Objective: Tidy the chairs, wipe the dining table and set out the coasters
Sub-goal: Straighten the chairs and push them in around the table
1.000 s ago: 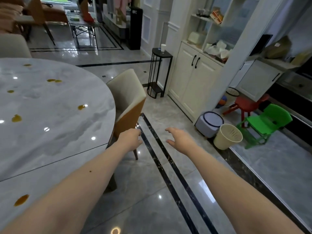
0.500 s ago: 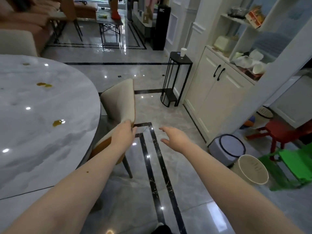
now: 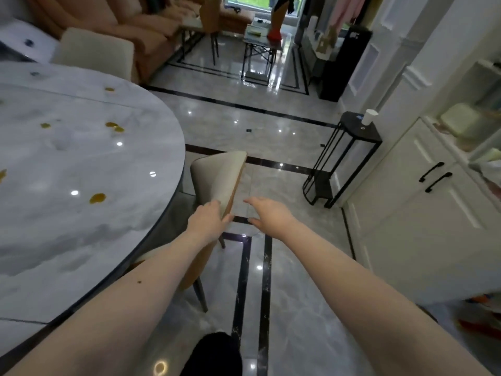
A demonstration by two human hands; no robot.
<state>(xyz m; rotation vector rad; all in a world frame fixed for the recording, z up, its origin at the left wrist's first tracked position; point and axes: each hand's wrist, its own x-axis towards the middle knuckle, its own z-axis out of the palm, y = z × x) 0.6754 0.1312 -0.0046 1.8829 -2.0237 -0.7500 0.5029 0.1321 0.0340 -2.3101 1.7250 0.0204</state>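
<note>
A round marble dining table (image 3: pixel 67 213) fills the left, dotted with several amber spill spots (image 3: pixel 97 198). A cream and tan chair (image 3: pixel 217 177) stands at its right edge, seat tucked under the tabletop. My left hand (image 3: pixel 208 219) grips the near end of the chair's backrest. My right hand (image 3: pixel 267 213) hovers open just right of the backrest, fingers spread, not touching it. A second cream chair (image 3: pixel 95 50) sits at the table's far side. No coasters or cloth are in view.
A black wire side stand (image 3: pixel 344 158) with a white cup (image 3: pixel 369 116) stands at right by white cabinets (image 3: pixel 423 202). An orange sofa (image 3: pixel 151 31) and a small table (image 3: pixel 260 42) lie beyond. Glossy tiled floor runs ahead. My dark shoe (image 3: pixel 217 354) shows below.
My left hand reached the chair's backrest and took hold of it. The right hand came in close beside it. My view swung left, toward the living room.
</note>
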